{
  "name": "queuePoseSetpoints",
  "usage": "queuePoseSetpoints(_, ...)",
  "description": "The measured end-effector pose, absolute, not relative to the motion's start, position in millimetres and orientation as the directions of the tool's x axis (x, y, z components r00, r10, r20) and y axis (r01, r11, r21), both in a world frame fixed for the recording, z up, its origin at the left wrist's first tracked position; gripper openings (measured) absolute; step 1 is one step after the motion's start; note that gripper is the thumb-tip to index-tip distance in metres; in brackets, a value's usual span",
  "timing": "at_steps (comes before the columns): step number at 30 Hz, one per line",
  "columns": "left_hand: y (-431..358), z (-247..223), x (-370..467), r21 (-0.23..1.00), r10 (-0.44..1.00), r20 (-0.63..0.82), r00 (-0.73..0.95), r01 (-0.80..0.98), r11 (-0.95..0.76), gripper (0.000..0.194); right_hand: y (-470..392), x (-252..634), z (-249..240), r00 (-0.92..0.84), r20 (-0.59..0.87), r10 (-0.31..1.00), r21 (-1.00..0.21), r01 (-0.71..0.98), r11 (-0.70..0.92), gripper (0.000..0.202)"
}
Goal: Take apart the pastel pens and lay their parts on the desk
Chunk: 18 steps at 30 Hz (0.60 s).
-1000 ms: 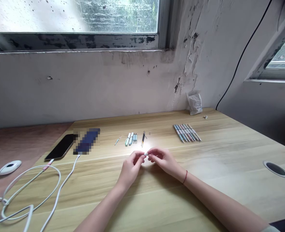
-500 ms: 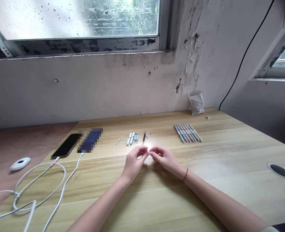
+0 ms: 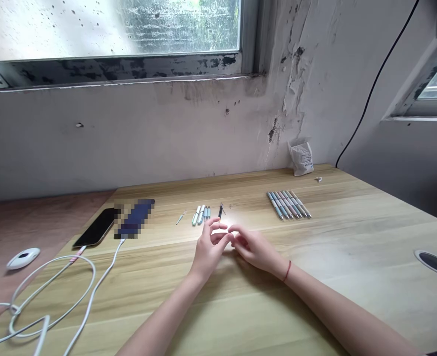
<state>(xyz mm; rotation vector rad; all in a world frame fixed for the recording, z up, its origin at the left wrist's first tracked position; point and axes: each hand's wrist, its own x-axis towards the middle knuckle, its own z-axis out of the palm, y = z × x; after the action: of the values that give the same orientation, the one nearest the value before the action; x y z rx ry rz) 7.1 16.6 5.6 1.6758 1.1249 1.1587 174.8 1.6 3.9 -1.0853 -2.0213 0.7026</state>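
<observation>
My left hand and my right hand meet over the middle of the table, fingertips bent together. Whatever lies between them is too small or hidden to make out. Just beyond my fingers lie black pen refills, with tiny springs or metal bits beside them. Left of those are pale pen barrels and short blue pen parts. A slim light-blue pen part lies further left. To the right, several pens rest side by side in a slanted row.
On the left lie a black phone and a dark blue, partly blurred device, both with white cables. A white oval gadget sits at far left. A crumpled white packet stands by the wall. A round cable hole is at right.
My left hand's fingers have lifted and spread a little, and both hands have come slightly lower in view. The view has shifted a little; the pens and parts on the table stay put.
</observation>
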Motion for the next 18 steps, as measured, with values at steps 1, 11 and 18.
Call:
queuePoseSetpoints(1, 21.6, 6.5, 1.3, 0.873, 0.932, 0.304, 0.196, 0.334, -0.355, 0.033, 2.1, 175.0, 3.2, -0.365, 0.323, 0.873, -0.759, 0.452, 0.469, 0.021)
queuePoseSetpoints(11, 59.6, -6.4, -47.8, 0.079, 0.893, 0.403, 0.2, 0.965, -0.252, 0.039, 0.7, 172.4, 0.0, -0.295, 0.219, 0.93, -0.879, 0.354, 0.319, 0.021)
queuePoseSetpoints(18, 49.5, 0.1, -45.7, 0.103, 0.866, 0.462, 0.192, 0.958, -0.267, 0.03, 1.6, 173.0, -2.7, -0.276, 0.234, 0.932, -0.89, 0.325, 0.32, 0.023)
